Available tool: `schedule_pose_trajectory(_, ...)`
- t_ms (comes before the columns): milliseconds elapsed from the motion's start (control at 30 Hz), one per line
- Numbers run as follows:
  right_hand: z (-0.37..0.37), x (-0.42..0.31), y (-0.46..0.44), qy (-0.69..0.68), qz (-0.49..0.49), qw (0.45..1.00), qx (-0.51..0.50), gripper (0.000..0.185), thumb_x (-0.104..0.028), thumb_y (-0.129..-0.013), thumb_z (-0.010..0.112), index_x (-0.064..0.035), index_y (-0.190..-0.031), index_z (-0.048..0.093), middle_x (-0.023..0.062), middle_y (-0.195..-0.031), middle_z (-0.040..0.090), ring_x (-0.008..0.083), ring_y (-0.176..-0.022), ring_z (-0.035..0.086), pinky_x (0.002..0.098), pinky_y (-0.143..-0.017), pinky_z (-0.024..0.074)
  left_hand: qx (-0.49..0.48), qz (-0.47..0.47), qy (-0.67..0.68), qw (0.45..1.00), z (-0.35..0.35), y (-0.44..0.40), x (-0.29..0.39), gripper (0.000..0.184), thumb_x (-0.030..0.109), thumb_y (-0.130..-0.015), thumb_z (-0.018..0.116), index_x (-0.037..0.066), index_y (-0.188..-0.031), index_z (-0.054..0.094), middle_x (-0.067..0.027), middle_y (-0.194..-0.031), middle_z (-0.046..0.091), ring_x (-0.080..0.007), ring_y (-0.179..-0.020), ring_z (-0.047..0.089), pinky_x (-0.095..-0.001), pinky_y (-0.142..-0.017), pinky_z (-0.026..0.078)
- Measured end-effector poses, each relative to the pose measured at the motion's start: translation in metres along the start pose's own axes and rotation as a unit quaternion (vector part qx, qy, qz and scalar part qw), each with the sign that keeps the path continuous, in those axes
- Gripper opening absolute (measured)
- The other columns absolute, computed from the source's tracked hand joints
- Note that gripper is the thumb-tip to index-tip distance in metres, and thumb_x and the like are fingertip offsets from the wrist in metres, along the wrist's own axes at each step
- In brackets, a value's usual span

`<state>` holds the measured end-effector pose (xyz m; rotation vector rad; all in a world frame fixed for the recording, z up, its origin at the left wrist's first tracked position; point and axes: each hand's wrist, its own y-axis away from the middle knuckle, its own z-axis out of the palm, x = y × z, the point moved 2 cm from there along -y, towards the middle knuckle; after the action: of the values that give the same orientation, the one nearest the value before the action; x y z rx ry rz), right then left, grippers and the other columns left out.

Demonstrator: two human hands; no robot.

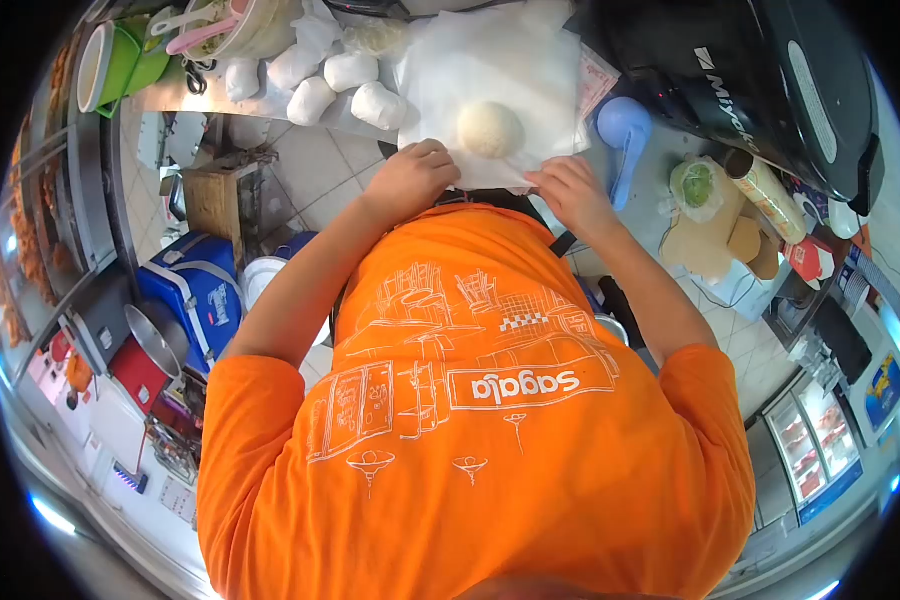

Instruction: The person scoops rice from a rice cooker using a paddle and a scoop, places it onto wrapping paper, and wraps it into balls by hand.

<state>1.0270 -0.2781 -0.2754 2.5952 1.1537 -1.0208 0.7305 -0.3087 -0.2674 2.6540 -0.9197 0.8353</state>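
A white paper sheet (440, 65) lies on the worktop, with a rounded mound of rice (489, 130) near its front edge. At the sheet's near left corner is my left hand (415, 178), its fingers curled closed on the edge. My right hand (573, 190) pinches the near right edge of the same sheet between thumb and fingers. The rice sits between the two hands, touched by neither. Several white wrapped bundles (352, 72) lie left of the sheet. Right of it rests a blue rice scoop (625, 140).
A large black rice cooker (760, 90) stands at the right. Nearby are bagged green leaves (698, 188) and a cardboard box (698, 245). At the back left stand a tub with a pink-handled spoon (198, 40) and a green container (130, 65). A blue cooler bag (192, 292) is lower left.
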Motion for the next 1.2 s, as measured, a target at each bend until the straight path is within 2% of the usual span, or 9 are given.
schedule_pose_trajectory(133, 0.017, 0.017, 0.01, -0.008, -0.001, 1.0, 0.02, 0.015, -0.014, -0.09, 0.07, -0.0106, -0.105, 0.071, 0.0099, -0.103, 0.071, 0.031, -0.104, 0.067, 0.0434, -0.082, 0.0537, 0.045, -0.007, 0.087, 0.995, 0.015, 0.0, 0.004, 0.01, 0.01, -0.09, 0.066, 0.008, -0.101, 0.067, -0.0102, -0.106, 0.069, -0.0348, -0.103, 0.065, -0.0435, -0.089, 0.054)
schedule_pose_trajectory(200, 0.021, 0.028, 0.001, -0.018, 0.052, 0.998, 0.023, 0.015, -0.02, -0.094, 0.069, -0.0088, -0.103, 0.07, 0.0126, -0.103, 0.072, 0.0342, -0.103, 0.069, 0.0449, -0.08, 0.0545, 0.052, -0.217, 0.153, 0.963, 0.022, -0.002, -0.006, 0.016, 0.021, -0.099, 0.059, 0.006, -0.097, 0.064, -0.0152, -0.102, 0.07, -0.0386, -0.104, 0.064, -0.0469, -0.087, 0.053)
schedule_pose_trajectory(267, 0.01, 0.034, -0.032, -0.036, 0.281, 0.957, -0.061, 0.031, -0.036, -0.1, 0.063, -0.0054, -0.101, 0.068, 0.0175, -0.096, 0.073, 0.041, -0.093, 0.07, 0.0477, -0.078, 0.056, 0.036, -0.307, 0.177, 0.934, 0.014, -0.022, -0.014, 0.022, 0.025, -0.102, 0.056, 0.004, -0.1, 0.064, -0.018, -0.1, 0.07, -0.0413, -0.102, 0.065, -0.0487, -0.087, 0.052)
schedule_pose_trajectory(300, 0.007, 0.035, -0.047, -0.036, 0.283, 0.956, -0.066, 0.031, -0.036, -0.1, 0.063, -0.0054, -0.101, 0.068, 0.0175, -0.096, 0.073, 0.041, -0.093, 0.07, 0.0477, -0.078, 0.056, 0.019, -0.393, 0.199, 0.898, 0.013, -0.028, -0.019, 0.028, 0.028, -0.104, 0.052, 0.002, -0.102, 0.063, -0.0208, -0.098, 0.071, -0.0441, -0.1, 0.065, -0.0506, -0.087, 0.052)
schedule_pose_trajectory(700, 0.025, 0.036, -0.076, 0.102, 0.318, 0.936, -0.115, 0.041, -0.05, -0.098, 0.06, -0.0099, -0.1, 0.072, 0.0171, -0.087, 0.074, 0.0396, -0.084, 0.073, 0.0508, -0.073, 0.0562, -0.057, -0.548, 0.17, 0.817, 0.038, -0.045, -0.048, 0.045, 0.045, -0.102, 0.049, 0.009, -0.116, 0.072, -0.0185, -0.118, 0.073, -0.0386, -0.115, 0.066, -0.0518, -0.098, 0.048)
schedule_pose_trajectory(833, 0.025, 0.028, -0.07, 0.185, 0.256, 0.947, -0.052, 0.032, -0.044, -0.095, 0.066, -0.013, -0.104, 0.072, 0.0103, -0.093, 0.071, 0.0313, -0.097, 0.067, 0.0464, -0.085, 0.0505, -0.02, -0.531, 0.068, 0.845, 0.023, -0.043, -0.023, 0.042, 0.045, -0.102, 0.051, 0.01, -0.11, 0.074, -0.0176, -0.113, 0.074, -0.0379, -0.108, 0.068, -0.0523, -0.096, 0.048)
schedule_pose_trajectory(933, 0.017, 0.022, -0.076, 0.233, 0.208, 0.95, -0.013, 0.032, -0.039, -0.089, 0.073, -0.0147, -0.109, 0.071, 0.0069, -0.106, 0.066, 0.0293, -0.107, 0.061, 0.0445, -0.094, 0.0452, -0.037, -0.453, -0.077, 0.887, 0.015, -0.047, -0.017, 0.037, 0.042, -0.101, 0.058, 0.007, -0.104, 0.07, -0.0188, -0.096, 0.074, -0.036, -0.095, 0.071, -0.048, -0.082, 0.053)
schedule_pose_trajectory(1133, 0.015, 0.046, -0.11, 0.182, 0.165, 0.968, 0.055, 0.038, -0.027, -0.083, 0.078, -0.0139, -0.116, 0.068, 0.0087, -0.124, 0.061, 0.032, -0.12, 0.055, 0.0479, -0.101, 0.0439, -0.046, -0.455, -0.093, 0.884, -0.012, -0.069, -0.012, 0.034, 0.03, -0.096, 0.068, 0.008, -0.12, 0.059, -0.0141, -0.117, 0.068, -0.0362, -0.107, 0.068, -0.046, -0.098, 0.05)
schedule_pose_trajectory(1200, 0.018, 0.061, -0.121, 0.149, 0.146, 0.976, 0.055, 0.037, -0.023, -0.084, 0.075, -0.0135, -0.119, 0.068, 0.0093, -0.127, 0.061, 0.0316, -0.125, 0.053, 0.049, -0.104, 0.0435, 0.009, -0.326, -0.185, 0.927, -0.01, -0.081, -0.03, 0.03, 0.021, -0.094, 0.063, 0.008, -0.12, 0.06, -0.0126, -0.123, 0.063, -0.033, -0.121, 0.061, -0.0462, -0.096, 0.05)
